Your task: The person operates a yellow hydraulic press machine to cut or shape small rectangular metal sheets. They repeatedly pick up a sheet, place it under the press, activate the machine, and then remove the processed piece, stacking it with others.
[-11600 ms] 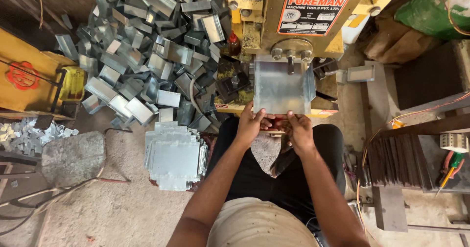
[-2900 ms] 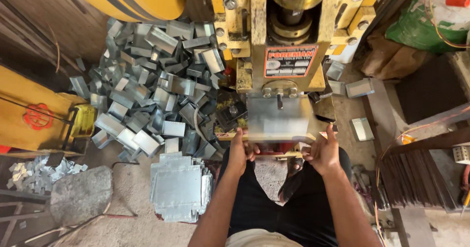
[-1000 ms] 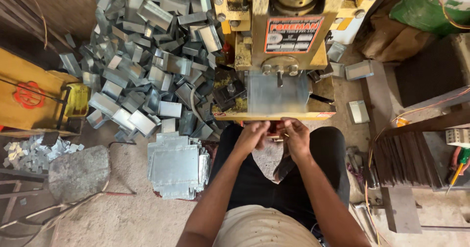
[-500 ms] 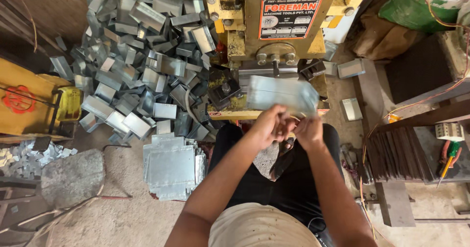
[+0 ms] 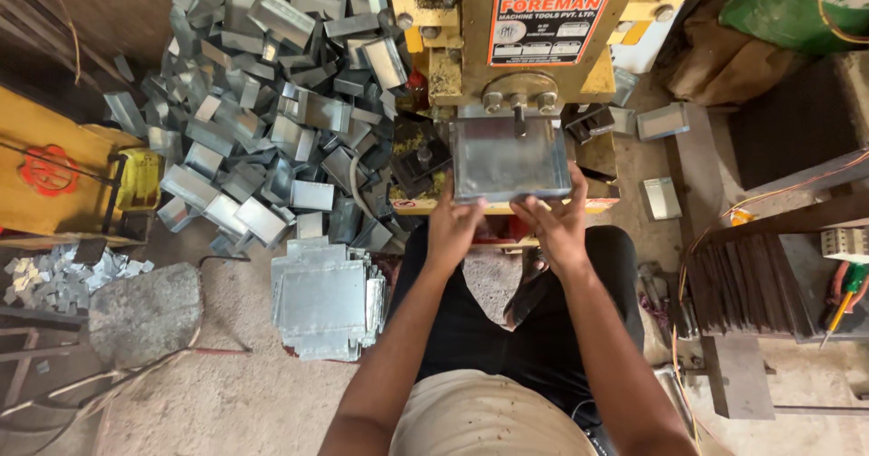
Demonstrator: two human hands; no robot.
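A flat grey metal sheet piece (image 5: 509, 156) lies on the bed of a yellow press machine (image 5: 507, 40), under its ram. My left hand (image 5: 453, 225) grips the sheet's near left corner. My right hand (image 5: 554, 223) holds its near right edge, fingers up along the side. Both forearms reach forward over my lap in dark trousers.
A big heap of bent metal box parts (image 5: 262, 103) lies left of the press. A stack of flat cut blanks (image 5: 324, 300) sits on the floor by my left knee. A stone slab (image 5: 145, 309), small offcuts (image 5: 63, 270), a yellow stand (image 5: 63, 171) and dark plates (image 5: 738, 289) surround me.
The sheet was held tilted in front of the press half a second ago; both hands have pushed it forward, and it now lies flat on the bed under the ram.
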